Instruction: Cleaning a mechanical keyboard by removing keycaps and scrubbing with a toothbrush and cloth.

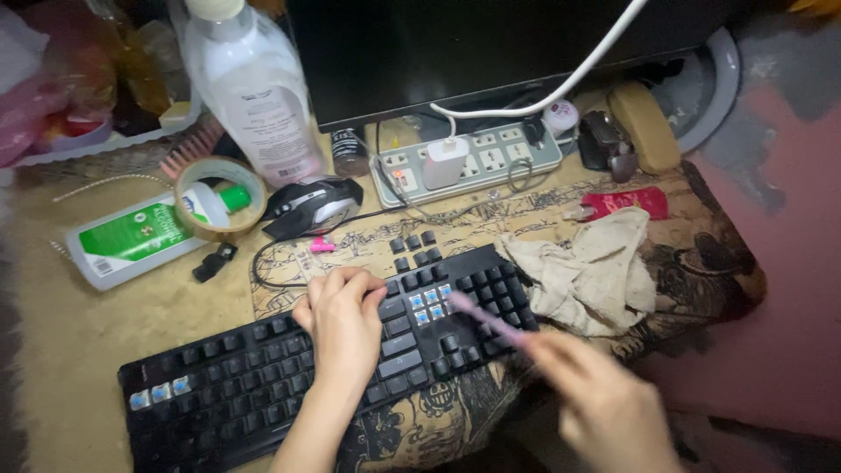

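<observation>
Cluttered surface [105, 324], monitor [491, 52] far. My left hand [342, 320] curled on keyboard [263, 385]; right hand [604, 407] grips pink stick [486, 320], blurry.

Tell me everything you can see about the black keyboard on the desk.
The keyboard is black, apparently plastic, and lies at a slant across a printed desk mat. Several keycaps are off, baring pale blue switches near the middle and at its left end; loose keycaps sit just behind it. The left hand rests on its upper edge. The right hand, blurred, holds a thin pinkish tool over the bared switches.
</observation>
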